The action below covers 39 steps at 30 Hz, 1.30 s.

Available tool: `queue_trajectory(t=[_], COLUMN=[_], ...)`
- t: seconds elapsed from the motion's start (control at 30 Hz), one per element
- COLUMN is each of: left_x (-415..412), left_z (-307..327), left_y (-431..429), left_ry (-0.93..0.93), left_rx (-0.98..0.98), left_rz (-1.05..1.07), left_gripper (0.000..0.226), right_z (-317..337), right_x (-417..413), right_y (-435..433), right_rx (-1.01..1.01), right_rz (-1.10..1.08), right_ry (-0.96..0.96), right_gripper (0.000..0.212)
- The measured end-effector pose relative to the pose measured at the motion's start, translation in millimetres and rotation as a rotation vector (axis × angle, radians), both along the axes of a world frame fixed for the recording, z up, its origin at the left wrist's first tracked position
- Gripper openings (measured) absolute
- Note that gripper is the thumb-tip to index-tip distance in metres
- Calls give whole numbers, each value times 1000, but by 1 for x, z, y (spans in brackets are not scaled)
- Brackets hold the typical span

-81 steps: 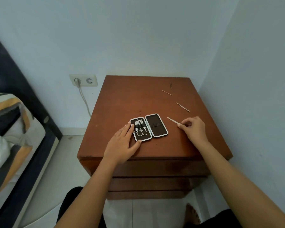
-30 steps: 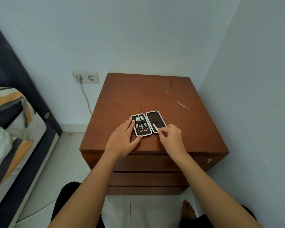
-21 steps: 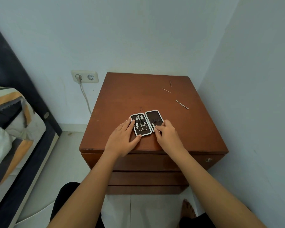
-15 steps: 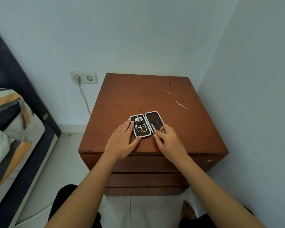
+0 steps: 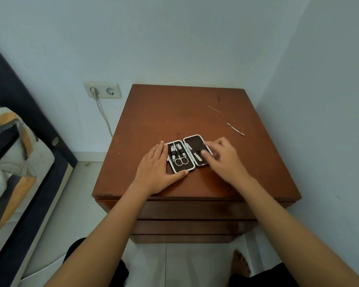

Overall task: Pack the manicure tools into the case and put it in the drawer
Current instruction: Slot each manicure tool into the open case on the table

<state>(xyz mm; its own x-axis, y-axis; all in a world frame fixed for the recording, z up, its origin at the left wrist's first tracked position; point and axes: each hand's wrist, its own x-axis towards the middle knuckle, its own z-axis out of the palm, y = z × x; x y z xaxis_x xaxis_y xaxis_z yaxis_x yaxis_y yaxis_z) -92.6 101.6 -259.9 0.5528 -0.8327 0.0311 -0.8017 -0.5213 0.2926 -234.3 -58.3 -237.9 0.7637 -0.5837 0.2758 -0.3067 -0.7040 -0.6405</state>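
Note:
The small dark manicure case (image 5: 193,143) lies open flat on the brown nightstand (image 5: 164,112). Its left half holds scissors (image 5: 181,161) and small clippers. A silver file (image 5: 198,157) sits in the right half. My left hand (image 5: 156,170) rests flat against the case's left and front edges, steadying it. My right hand (image 5: 224,160) hovers blurred over the case's right edge, fingers apart and empty. A loose silver cuticle tool (image 5: 235,129) lies at the right of the top. Two thinner tools, a pick (image 5: 214,108) and tweezers (image 5: 219,99), lie farther back.
The nightstand has stacked closed drawers (image 5: 191,212) below its top, in a corner with a wall close on the right. A wall socket (image 5: 102,93) with a plugged cable is at the left. A bed (image 5: 19,162) stands left. My bare foot (image 5: 240,264) is on the tiled floor.
My right hand carried a silver tool from the right of the top to the case, slid it into the right half and let go. The left hand stayed on the case.

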Motion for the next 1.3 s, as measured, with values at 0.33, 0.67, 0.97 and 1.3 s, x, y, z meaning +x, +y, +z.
queue_trajectory(t=[0.33, 0.67, 0.97, 1.3], left_x=[44, 63, 43, 13], left_z=[-4, -11, 2, 2], left_y=[-43, -78, -68, -33], left_ry=[7, 28, 121, 151], left_rx=[-45, -104, -118, -123], left_rz=[-116, -152, -85, -97], left_gripper=[113, 110, 115, 116], right_z=[1, -12, 19, 14], right_x=[100, 157, 111, 61], right_y=[-167, -212, -134, -85], right_rx=[-46, -115, 204, 412], right_rz=[-349, -396, -60, 187], right_ry=[80, 94, -118, -5], right_gripper=[33, 26, 49, 64])
